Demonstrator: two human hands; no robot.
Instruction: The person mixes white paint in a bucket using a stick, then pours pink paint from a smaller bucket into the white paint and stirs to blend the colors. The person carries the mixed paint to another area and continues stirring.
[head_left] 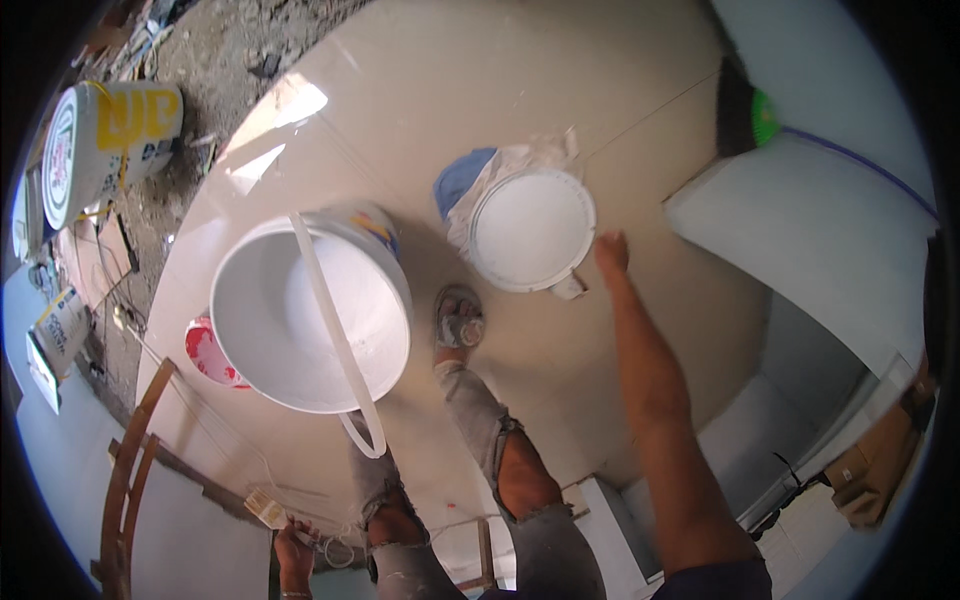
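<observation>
My left hand [293, 555], low in the view, is closed round the handle of a paintbrush [267, 508] with pale bristles. My right hand [612, 250] reaches forward with curled fingers at the right rim of a round white bucket lid [532, 230]. The lid lies over a crumpled pale cloth [545, 150] and a blue cloth [463, 183] on the floor. Left of it, a large white bucket [228, 330] stands uncovered, its pale handle [330, 310] lying across the mouth. White shows inside, but I cannot tell how deep it is.
A red container with white smears [207, 355] sits partly behind the bucket. On rough ground at far left lie a white and yellow bucket [140, 125] and debris. A wooden frame [130, 480] is at lower left. A dark brush head with green [745, 112] stands by the right wall.
</observation>
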